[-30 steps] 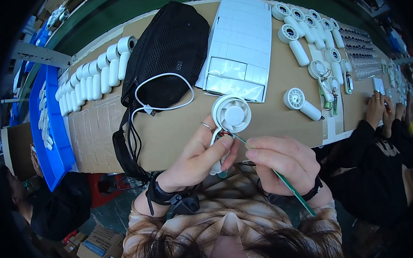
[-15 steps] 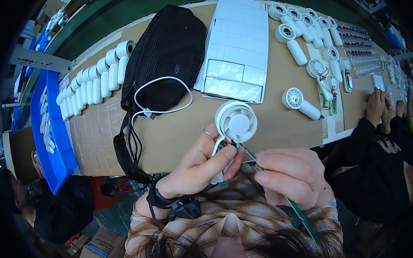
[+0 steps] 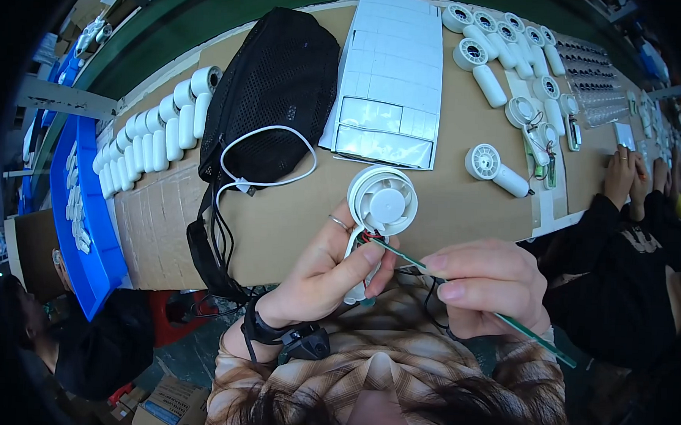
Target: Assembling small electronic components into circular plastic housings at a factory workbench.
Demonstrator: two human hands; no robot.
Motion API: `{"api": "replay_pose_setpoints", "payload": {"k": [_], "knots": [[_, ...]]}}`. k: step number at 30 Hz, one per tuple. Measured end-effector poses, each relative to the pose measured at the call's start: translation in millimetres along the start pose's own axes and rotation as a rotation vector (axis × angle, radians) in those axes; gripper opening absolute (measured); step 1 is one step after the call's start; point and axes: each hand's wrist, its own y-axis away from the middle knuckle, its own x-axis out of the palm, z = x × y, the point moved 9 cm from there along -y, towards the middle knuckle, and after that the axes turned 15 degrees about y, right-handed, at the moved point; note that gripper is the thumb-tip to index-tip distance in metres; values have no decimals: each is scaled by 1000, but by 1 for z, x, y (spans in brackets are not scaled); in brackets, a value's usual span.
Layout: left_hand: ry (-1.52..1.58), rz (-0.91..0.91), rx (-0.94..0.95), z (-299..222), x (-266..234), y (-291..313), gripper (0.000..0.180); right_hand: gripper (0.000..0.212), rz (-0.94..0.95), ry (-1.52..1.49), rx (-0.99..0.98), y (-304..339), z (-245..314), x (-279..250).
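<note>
My left hand (image 3: 323,272) is closed round the handle of a small white handheld fan (image 3: 384,203), its round head turned up. The handle looks uncovered on one side, and red and dark wires (image 3: 370,236) show just below the head, by my thumb. Pinched between the fingers of my right hand (image 3: 497,284) is a thin green stick-like tool (image 3: 538,340). Its narrow tip reaches the wires at the neck of the fan; whether it touches them I cannot tell. My left fingers hide much of the handle.
Several finished-looking white fans (image 3: 483,162) lie on the right of the table. White fan parts (image 3: 165,133) stand in rows at the left, beside a blue tray (image 3: 89,224). A black mesh bag (image 3: 273,96), a white cable (image 3: 313,154) and a white box (image 3: 392,70) lie ahead. A co-worker's hands (image 3: 623,175) rest at the right.
The green tool has swung to a flatter slant, its tip shifting left towards the wires. The fan has moved slightly left in my left hand.
</note>
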Motion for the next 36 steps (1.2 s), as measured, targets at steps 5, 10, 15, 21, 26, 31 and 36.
{"api": "replay_pose_setpoints", "payload": {"k": [5, 10, 15, 21, 26, 31, 36], "knots": [[19, 3, -32, 3, -1, 1, 42, 23, -13, -20, -96, -1, 4, 4], [42, 6, -47, 4, -2, 2, 42, 26, -56, 28, -202, 0, 11, 6], [58, 19, -68, 6, 0, 2, 42, 25, -46, 61, -253, -2, 14, 8], [66, 9, -78, 7, 0, 0, 42, 24, -4, 82, -213, -1, 13, 8], [82, 26, -78, 8, 1, 0, 41, 24, 47, 120, -81, -1, 8, 9], [19, -7, -58, 7, -1, 0, 41, 30, 17, 122, 35, -4, -2, 8], [-35, 11, -65, 6, 5, -1, 43, 28, -30, 156, 90, -4, -7, 4]]}}
